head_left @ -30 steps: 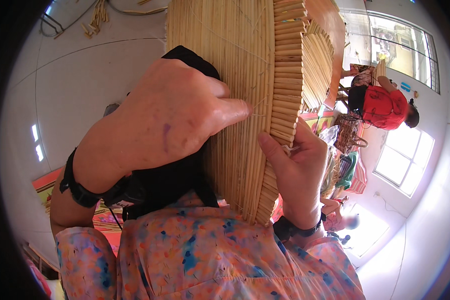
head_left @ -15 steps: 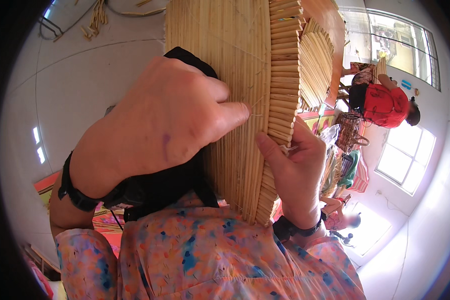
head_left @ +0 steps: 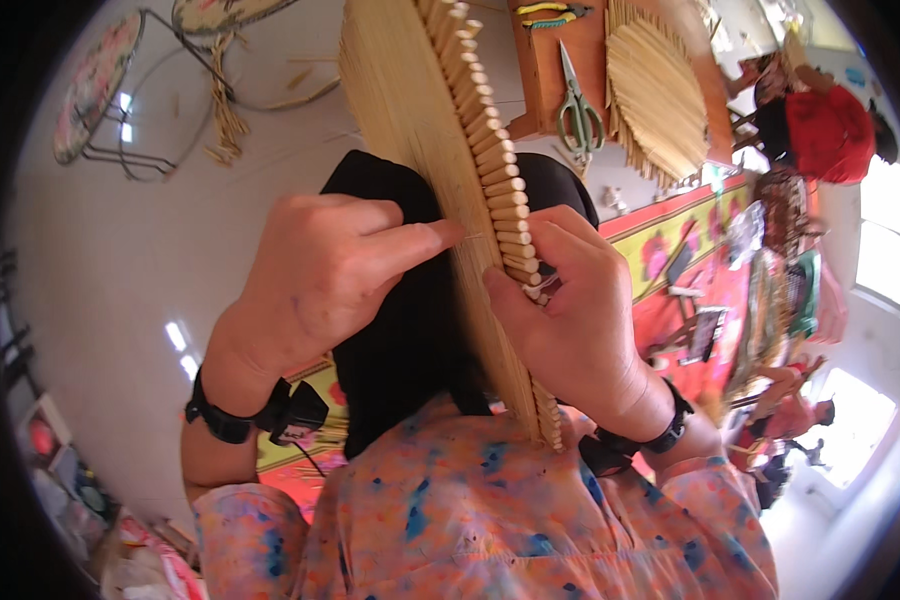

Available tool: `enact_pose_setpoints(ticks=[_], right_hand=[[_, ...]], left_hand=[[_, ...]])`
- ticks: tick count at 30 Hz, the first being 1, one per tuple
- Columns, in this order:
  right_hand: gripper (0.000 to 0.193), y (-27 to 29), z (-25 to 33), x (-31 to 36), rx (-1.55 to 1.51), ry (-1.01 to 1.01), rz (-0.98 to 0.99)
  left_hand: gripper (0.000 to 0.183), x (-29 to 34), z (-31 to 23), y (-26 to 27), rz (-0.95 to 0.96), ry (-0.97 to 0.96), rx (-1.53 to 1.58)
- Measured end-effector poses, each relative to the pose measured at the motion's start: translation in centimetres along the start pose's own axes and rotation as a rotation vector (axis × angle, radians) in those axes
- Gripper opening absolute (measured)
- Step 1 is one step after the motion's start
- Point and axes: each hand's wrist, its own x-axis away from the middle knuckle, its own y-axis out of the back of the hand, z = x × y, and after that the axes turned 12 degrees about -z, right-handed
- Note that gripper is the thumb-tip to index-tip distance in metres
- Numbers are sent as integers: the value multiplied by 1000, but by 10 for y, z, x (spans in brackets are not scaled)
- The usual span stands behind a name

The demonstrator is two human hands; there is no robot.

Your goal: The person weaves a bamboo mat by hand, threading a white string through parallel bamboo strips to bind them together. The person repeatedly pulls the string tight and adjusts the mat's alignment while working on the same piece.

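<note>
A panel of straw-coloured reed stalks [head_left: 410, 110] stands tilted before my lap, seen nearly edge-on. Along its right side runs a row of short cut reed ends [head_left: 500, 185]. My right hand [head_left: 575, 300] grips this edge, thumb on the near face and fingers behind the row; a bit of white thread shows beside the thumb. On the panel's left face, my left hand [head_left: 335, 270] is closed with its index finger reaching to the surface. A fine pale thread [head_left: 472, 235] shows at that fingertip; the left thumb is hidden.
Green-handled scissors [head_left: 578, 115] and yellow-green pliers [head_left: 550, 14] lie on a brown table [head_left: 545, 75], beside a round reed mat [head_left: 660, 95]. Wire hoops and loose reeds [head_left: 225, 110] are on the floor at far left. Two people sit at right.
The panel has turned from showing its broad face to nearly edge-on. Both hands have kept their places on it. The view has shifted, bringing the scissors and pliers into sight.
</note>
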Motion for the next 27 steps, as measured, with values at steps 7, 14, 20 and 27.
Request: enact_pose_setpoints(ticks=[7,14,20,27], right_hand=[[56,6,-41,8,-486,141,324],[48,-15,-63,18,-745,144,293],[54,-21,-70,19,-792,152,277],[53,-22,-70,19,-781,157,253]], left_hand=[[33,13,-4,15,69,194,35],[27,29,2,15,44,342,150],[26,20,-10,18,87,287,20],[25,18,-17,18,94,364,12]])
